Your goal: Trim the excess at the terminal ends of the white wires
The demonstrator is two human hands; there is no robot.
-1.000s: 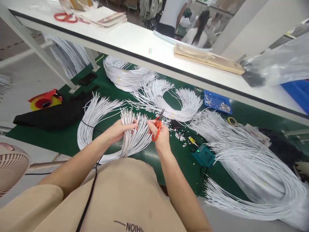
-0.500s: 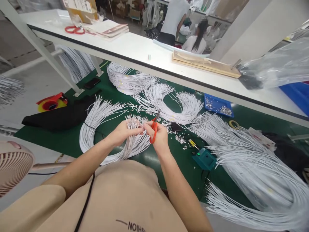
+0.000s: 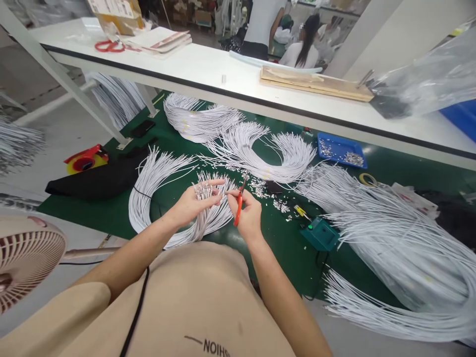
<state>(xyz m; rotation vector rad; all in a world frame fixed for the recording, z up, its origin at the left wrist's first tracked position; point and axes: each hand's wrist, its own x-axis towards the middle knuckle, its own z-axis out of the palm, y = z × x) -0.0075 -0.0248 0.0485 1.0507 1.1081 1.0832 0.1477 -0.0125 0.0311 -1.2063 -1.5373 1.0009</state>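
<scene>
My left hand [image 3: 193, 202] is wrapped around the ends of a bundle of white wires [image 3: 211, 218], its thumb and a finger stretched out to the right. The wire tips stick up above the palm, and the bundle curls back in a loop on the green table top. Close beside it, my right hand [image 3: 248, 217] holds red-handled scissors [image 3: 238, 208] with the blades pointing up and away. The thumb and fingertips of that hand are near the left fingertips, with a small gap between. Whether a tiny part is pinched there, I cannot make out. Small metal pieces [image 3: 258, 187] lie scattered just beyond.
More white wire coils [image 3: 278, 168] lie behind and a large pile [image 3: 401, 248] to the right. A blue tray [image 3: 342, 150] holds small parts. A green device [image 3: 320, 234] stands at right, a tape dispenser [image 3: 86, 159] at left. A white shelf [image 3: 208, 62] spans above; a fan [image 3: 29, 258] is at lower left.
My hands have come slightly apart at the fingertips. The left fingers have straightened, and the scissors have turned edge-on in my right hand. The whole view has shifted a little.
</scene>
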